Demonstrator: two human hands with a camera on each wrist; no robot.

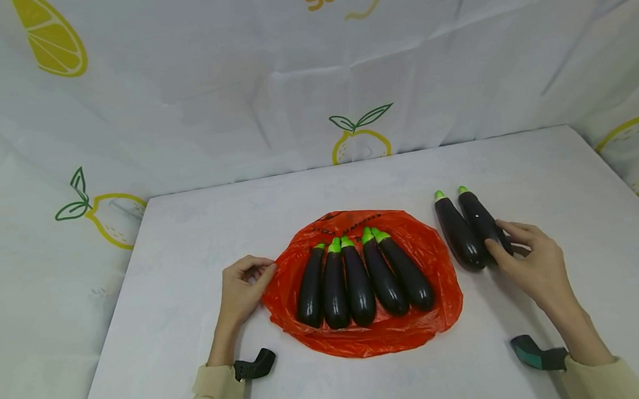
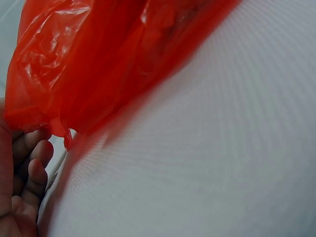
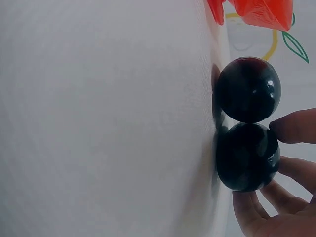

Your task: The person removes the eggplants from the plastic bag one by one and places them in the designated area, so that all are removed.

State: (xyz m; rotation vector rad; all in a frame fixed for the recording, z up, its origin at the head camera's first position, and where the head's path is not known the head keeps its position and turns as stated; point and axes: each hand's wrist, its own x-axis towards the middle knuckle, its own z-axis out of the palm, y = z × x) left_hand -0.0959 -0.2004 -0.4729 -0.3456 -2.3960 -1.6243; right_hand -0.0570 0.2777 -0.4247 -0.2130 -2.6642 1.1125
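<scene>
A red plastic bag [image 1: 363,343] lies spread on the table, with several dark purple eggplants [image 1: 360,283] side by side on it, green stem ends pointing away. My left hand [image 1: 244,291] pinches the bag's left edge between thumb and fingers; in the left wrist view the red film [image 2: 94,64] rises from the fingertips. To the right of the bag lie two more eggplants. The outer eggplant [image 1: 477,212] is gripped near its thick end by my right hand [image 1: 538,264], thumb on one side and fingers on the other. Its neighbour [image 3: 249,89] rests against it.
The white-covered table [image 1: 210,225] meets a white curtain [image 1: 209,127] printed with lemons at its back edge. Each wrist carries a dark camera mount, the left one [image 1: 255,364] below the bag and the right one [image 1: 537,354] near the table's right side.
</scene>
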